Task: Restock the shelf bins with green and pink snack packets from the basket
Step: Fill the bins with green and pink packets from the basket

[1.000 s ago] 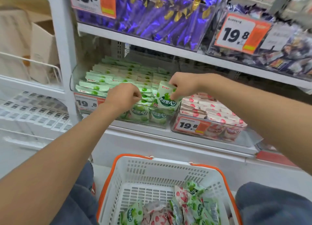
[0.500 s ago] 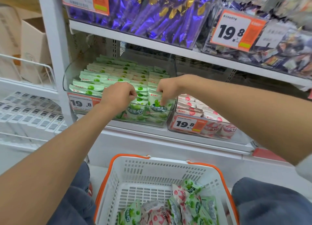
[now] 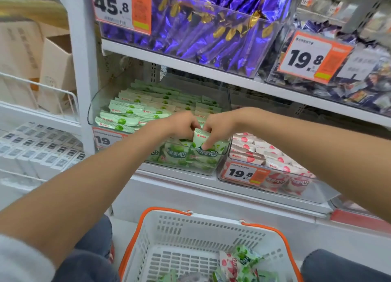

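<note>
A clear bin (image 3: 96, 104) on the lower shelf holds rows of green snack packets (image 3: 127, 109). At its front right corner stands one green packet (image 3: 201, 143), held upright by both hands. My right hand (image 3: 220, 125) pinches its top, with the forefinger stretched down on its face. My left hand (image 3: 179, 124) has curled fingers on the packet's top left edge. To the right, a second clear bin (image 3: 321, 191) holds pink packets (image 3: 251, 152). Below, a white basket (image 3: 211, 219) with orange handles holds several green and pink packets (image 3: 243, 259).
The shelf above carries a bin of purple packets (image 3: 211, 34) and orange price tags (image 3: 313, 57). A white upright post (image 3: 84, 70) borders the green bin on the left, with wire racks and cardboard boxes (image 3: 53, 70) beyond. My knees flank the basket.
My right hand has lowered the green packet into the bin's front right corner. My left hand has slid right until it meets the packet. The camera has shifted.
</note>
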Motion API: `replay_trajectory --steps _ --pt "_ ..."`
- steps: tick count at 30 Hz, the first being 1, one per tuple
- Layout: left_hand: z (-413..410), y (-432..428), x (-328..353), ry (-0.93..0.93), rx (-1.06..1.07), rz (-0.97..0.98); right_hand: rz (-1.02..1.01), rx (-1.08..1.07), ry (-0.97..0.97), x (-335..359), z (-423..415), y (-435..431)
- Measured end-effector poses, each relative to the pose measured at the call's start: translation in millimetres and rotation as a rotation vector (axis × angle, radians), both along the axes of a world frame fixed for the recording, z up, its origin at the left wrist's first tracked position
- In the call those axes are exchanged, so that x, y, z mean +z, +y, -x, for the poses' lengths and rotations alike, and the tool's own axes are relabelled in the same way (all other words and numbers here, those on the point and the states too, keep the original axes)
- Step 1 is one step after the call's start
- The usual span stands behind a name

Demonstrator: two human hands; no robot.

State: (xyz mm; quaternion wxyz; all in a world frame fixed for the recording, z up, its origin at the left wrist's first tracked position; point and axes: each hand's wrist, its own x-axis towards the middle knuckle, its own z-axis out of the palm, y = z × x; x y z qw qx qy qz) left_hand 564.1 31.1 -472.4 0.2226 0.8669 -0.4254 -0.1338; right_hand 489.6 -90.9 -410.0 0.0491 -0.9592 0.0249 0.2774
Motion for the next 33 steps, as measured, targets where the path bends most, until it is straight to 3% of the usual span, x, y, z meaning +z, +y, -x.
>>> replay_trajectory --steps 5,9,15,21,33 --pt "-6.0 -14.8 9.4 -0.064 -0.056 -0.193 0.025 0.071 -0.06 -4.1 3.3 -2.6" --pt "-7.3 -15.9 4.5 -0.169 -0.079 -0.191 -0.002 0.071 -0.085 -5.0 6.9 -4.8" --pt "-23.5 0.1 -2.1 -0.015 -0.077 -0.038 0.008 0.073 -0.105 -7.4 7.2 -7.2" --pt "-15.2 8.8 -22.2 0.161 0.085 0.292 -0.05 0.016 -0.058 -4.9 3.8 -8.1" --pt "-15.1 5.3 -24.7 0.187 0.124 0.337 -0.207 -0.251 0.061 -18.0 -11.0 -5.0"
